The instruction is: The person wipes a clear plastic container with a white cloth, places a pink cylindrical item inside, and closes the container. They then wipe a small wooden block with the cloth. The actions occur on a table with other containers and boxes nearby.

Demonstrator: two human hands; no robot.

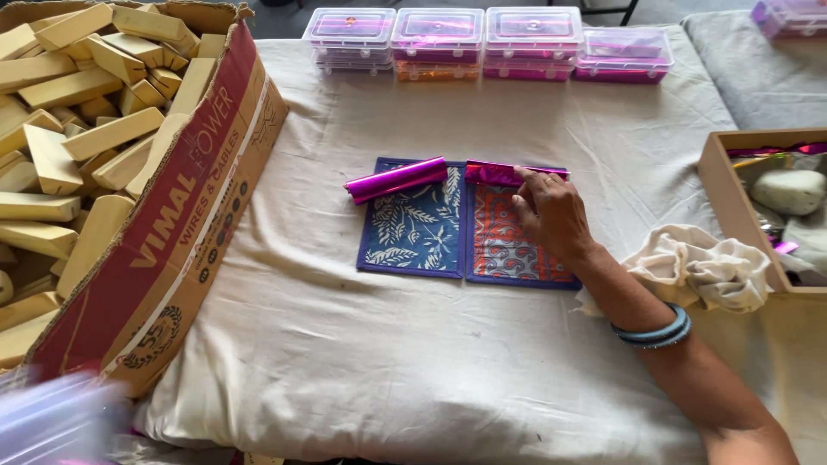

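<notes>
My right hand [551, 211] rests on an open patterned cloth folder [422, 228], blue on its left half and orange-red on its right half. Its fingertips press a flat magenta foil sheet [500, 174] lying along the folder's top right edge. A rolled magenta foil wrap [396, 179] lies across the top of the blue half, apart from the hand. Blue bangles circle my right wrist. A blurred pale shape at the bottom left corner [52, 422] may be my left hand or something it holds; I cannot tell which.
A big cardboard box [185, 228] full of pale yellow wooden blocks stands at the left. Several clear plastic boxes with pink contents [487, 43] line the far edge. A crumpled cream cloth [702, 267] and a wooden tray [732, 207] of wrapped items sit at the right.
</notes>
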